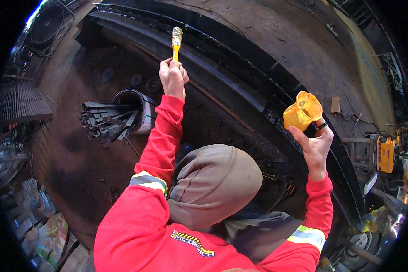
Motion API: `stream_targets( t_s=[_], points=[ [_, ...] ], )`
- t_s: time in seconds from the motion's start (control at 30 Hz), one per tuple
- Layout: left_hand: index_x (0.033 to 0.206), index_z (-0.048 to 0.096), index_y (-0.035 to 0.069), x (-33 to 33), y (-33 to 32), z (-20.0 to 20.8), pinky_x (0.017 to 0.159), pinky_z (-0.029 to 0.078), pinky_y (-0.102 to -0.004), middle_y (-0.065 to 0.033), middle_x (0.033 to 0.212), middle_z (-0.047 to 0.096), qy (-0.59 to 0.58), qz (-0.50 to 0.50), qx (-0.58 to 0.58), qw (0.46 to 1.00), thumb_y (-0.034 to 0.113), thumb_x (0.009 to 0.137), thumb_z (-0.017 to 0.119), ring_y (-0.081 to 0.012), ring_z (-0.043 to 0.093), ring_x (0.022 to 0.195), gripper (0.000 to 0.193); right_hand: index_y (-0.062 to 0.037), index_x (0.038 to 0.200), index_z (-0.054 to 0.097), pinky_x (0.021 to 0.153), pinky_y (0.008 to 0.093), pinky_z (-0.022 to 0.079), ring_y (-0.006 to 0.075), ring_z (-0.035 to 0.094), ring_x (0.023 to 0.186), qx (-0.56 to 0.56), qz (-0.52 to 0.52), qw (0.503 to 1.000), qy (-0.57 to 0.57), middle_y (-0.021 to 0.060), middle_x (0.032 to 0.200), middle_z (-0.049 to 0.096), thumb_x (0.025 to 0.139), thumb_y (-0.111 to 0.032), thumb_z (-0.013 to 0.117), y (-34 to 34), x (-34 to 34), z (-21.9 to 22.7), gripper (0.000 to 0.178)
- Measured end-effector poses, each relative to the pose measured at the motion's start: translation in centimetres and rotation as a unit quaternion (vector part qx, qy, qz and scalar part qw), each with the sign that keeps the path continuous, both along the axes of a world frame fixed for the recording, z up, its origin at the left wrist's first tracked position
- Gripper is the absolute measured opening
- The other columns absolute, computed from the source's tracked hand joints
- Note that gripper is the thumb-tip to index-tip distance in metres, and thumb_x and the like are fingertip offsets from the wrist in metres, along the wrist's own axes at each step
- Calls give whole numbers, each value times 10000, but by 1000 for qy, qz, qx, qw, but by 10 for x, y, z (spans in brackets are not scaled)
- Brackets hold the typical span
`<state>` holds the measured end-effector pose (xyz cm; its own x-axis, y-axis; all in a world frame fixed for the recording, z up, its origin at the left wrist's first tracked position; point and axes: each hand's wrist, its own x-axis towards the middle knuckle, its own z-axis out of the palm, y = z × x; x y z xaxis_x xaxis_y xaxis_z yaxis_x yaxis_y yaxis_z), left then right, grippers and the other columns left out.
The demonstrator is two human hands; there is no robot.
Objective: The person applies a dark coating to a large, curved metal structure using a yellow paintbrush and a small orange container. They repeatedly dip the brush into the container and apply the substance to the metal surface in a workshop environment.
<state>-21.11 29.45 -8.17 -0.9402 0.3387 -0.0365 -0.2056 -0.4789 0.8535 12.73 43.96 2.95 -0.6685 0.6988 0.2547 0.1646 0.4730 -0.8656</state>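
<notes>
My left hand (pixel 173 79) is closed round the yellow handle of a paintbrush (pixel 176 41), its bristles pale and caked. The bristle end is over a long, dark, curved metal beam (pixel 226 77); whether it touches cannot be told. On the right, my right hand (pixel 317 143) grips a yellow-orange cup (pixel 299 115) between thumb and fingers. The cup leans, with its uneven mouth toward the upper right. Smears mark its inside, but its contents are unclear. A dark ring shows on one finger of that hand.
A tipped bucket (pixel 147 115) spills dark metal strips (pixel 111 119) left of my left forearm. Rounded grey-brown cloth (pixel 217 181) rises between my arms. Beyond the beam lies a small brown block (pixel 335 104). At right stand a yellow box-shaped device (pixel 385 155) and a wheel (pixel 361 247).
</notes>
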Motion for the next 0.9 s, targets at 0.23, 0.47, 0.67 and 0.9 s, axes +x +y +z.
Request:
stream_targets(
  t_s=[0.23, 0.47, 0.67, 0.9],
  points=[
    [1040, 452, 40, -11, 12, -5, 411, 262, -289, -6, 589, 374, -26, -20, -22, 999, 121, 984, 453, -98, 321, 422, 98, 16, 1115, 678, 984, 308, 476, 152, 669, 1005, 2, -5, 1000, -7, 60, 1059, 716, 736, -132, 896, -1, -1, 1, 461],
    [1119, 452, 14, -2, 5, 3, 420, 287, -273, 10, 594, 384, -5, -61, 30, 998, 97, 987, 442, -83, 332, 430, 156, 18, 1111, 677, 976, 307, 480, 150, 668, 1009, -7, 3, 1000, 3, 61, 1061, 714, 745, -127, 887, -1, -2, 2, 446],
    [1229, 407, 3, 54, -17, -6, 427, 313, -271, 5, 610, 353, -34, -87, 11, 996, 105, 988, 414, -94, 334, 455, 262, 22, 1115, 676, 971, 307, 479, 150, 665, 1008, -1, -4, 1000, 5, 65, 1071, 713, 740, -122, 887, 1, -1, 2, 454],
    [1197, 386, 7, 109, 50, -7, 439, 399, -246, -23, 731, 500, 32, -85, -88, 992, 75, 972, 545, -82, 481, 528, 283, 24, 1119, 680, 968, 303, 477, 146, 663, 1000, -4, 4, 1000, 12, 67, 1066, 714, 731, -116, 891, -3, -2, 0, 463]
  ],
)
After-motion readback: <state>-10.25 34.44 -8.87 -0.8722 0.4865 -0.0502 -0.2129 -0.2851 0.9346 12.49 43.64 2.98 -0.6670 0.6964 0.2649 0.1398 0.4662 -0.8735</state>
